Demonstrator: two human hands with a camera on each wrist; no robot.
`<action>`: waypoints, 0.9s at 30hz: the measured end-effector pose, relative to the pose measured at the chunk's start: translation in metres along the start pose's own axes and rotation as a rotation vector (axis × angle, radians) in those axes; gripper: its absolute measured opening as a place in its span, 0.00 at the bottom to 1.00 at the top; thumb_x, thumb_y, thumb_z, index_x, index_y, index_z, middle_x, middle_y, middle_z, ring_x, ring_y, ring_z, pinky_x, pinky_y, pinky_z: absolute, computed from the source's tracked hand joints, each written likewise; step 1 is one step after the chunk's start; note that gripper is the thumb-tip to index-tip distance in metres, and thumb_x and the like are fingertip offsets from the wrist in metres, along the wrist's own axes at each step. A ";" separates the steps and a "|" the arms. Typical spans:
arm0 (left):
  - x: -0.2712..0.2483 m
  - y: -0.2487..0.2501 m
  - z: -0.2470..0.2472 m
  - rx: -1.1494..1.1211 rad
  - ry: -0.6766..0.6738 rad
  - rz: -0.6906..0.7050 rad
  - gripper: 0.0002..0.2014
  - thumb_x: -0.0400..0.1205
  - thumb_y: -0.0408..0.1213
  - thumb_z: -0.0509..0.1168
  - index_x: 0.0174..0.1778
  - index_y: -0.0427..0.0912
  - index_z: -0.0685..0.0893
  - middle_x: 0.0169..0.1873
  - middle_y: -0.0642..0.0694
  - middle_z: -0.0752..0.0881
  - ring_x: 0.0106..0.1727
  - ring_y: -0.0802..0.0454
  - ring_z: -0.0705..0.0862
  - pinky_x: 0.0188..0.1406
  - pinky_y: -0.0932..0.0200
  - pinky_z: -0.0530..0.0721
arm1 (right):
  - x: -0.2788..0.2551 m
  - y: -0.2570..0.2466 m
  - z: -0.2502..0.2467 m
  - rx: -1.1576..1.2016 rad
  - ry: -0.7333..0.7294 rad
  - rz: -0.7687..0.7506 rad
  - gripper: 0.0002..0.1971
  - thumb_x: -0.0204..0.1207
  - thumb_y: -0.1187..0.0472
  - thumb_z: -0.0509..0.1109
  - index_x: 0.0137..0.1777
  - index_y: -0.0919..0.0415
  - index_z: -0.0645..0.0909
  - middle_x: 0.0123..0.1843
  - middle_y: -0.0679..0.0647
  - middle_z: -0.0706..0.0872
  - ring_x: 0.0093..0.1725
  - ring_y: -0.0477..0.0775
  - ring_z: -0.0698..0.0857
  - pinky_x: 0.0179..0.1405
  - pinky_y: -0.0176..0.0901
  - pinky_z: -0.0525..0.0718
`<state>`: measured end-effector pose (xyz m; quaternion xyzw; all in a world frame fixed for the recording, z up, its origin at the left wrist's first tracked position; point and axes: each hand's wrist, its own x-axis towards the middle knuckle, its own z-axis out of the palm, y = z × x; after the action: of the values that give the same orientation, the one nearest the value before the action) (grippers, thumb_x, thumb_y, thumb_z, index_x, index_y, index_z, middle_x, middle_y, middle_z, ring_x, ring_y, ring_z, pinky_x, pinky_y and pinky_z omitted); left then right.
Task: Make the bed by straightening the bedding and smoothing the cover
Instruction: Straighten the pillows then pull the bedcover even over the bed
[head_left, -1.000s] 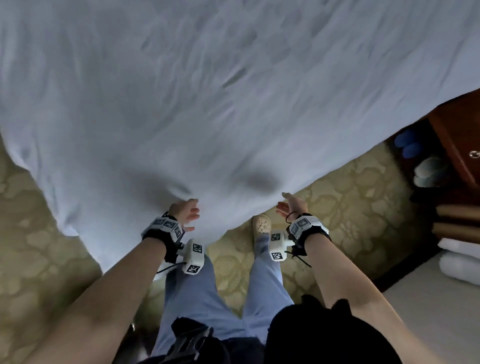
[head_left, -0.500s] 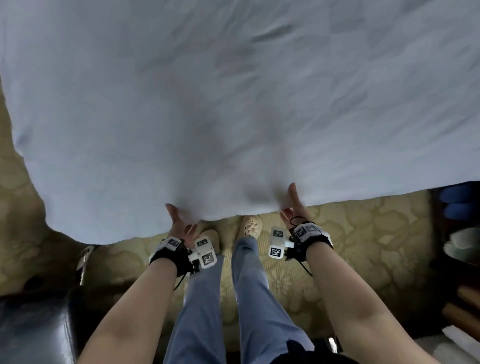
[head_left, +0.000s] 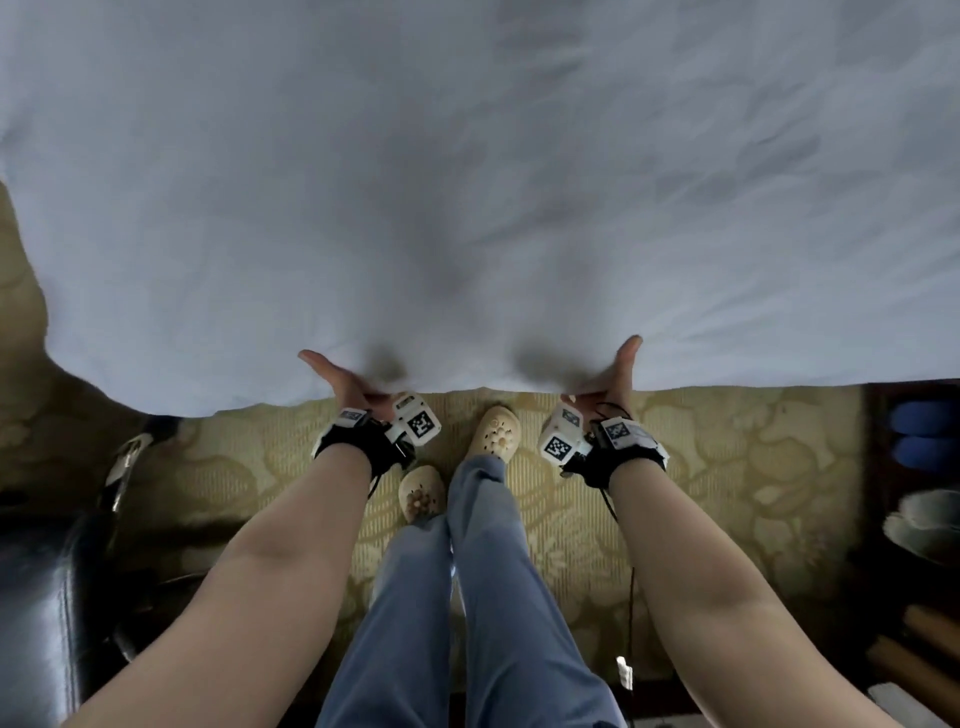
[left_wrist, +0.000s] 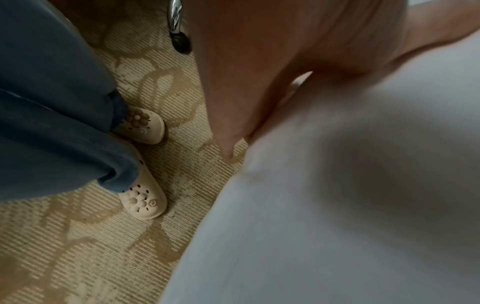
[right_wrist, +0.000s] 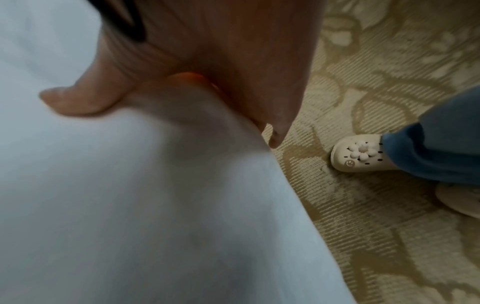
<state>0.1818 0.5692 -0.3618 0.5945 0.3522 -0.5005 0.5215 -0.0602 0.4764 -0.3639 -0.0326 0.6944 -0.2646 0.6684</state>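
A white bed cover (head_left: 467, 182) fills the upper half of the head view, and its near edge runs across the frame above the floor. My left hand (head_left: 348, 382) holds that edge left of centre, thumb out on top and fingers hidden under the cloth. My right hand (head_left: 608, 374) holds it right of centre in the same way. In the left wrist view the cover (left_wrist: 350, 205) passes between the thumb and fingers of my left hand (left_wrist: 259, 61). In the right wrist view my right hand's thumb (right_wrist: 78, 100) lies on top of the cover (right_wrist: 130, 205).
Patterned yellow carpet (head_left: 727, 467) lies below the cover's edge, with my feet in cream clogs (head_left: 496, 431) on it. A black chair (head_left: 47, 597) with a chrome leg (left_wrist: 179, 30) stands at the left. A dark wooden shelf with blue slippers (head_left: 919, 431) stands at the right.
Both hands have spread wider apart along the cover's edge and turned palm-up. The edge, slanted a second ago, now runs straight across the view.
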 end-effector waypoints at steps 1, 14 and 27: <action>0.001 0.001 -0.006 0.016 0.002 -0.001 0.55 0.64 0.84 0.42 0.81 0.49 0.64 0.76 0.41 0.72 0.78 0.40 0.69 0.76 0.42 0.69 | -0.004 0.003 -0.001 0.017 -0.018 0.021 0.49 0.50 0.21 0.71 0.70 0.50 0.77 0.69 0.55 0.83 0.66 0.59 0.83 0.67 0.58 0.78; -0.089 0.003 -0.060 -0.027 -0.251 -0.056 0.38 0.60 0.71 0.71 0.59 0.48 0.81 0.39 0.48 0.87 0.32 0.46 0.86 0.32 0.55 0.84 | -0.107 0.005 -0.016 0.023 -0.179 0.154 0.45 0.49 0.20 0.71 0.60 0.51 0.78 0.42 0.54 0.86 0.23 0.58 0.87 0.28 0.48 0.85; -0.162 0.028 -0.092 -0.060 -0.385 0.131 0.17 0.78 0.53 0.64 0.43 0.43 0.90 0.41 0.43 0.89 0.38 0.44 0.88 0.44 0.54 0.85 | -0.202 -0.016 -0.015 0.223 -0.143 -0.121 0.14 0.79 0.49 0.63 0.42 0.58 0.82 0.32 0.53 0.90 0.28 0.55 0.90 0.38 0.41 0.84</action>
<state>0.1885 0.6698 -0.2022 0.4935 0.2215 -0.5593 0.6281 -0.0582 0.5481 -0.1736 -0.0187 0.6081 -0.3769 0.6984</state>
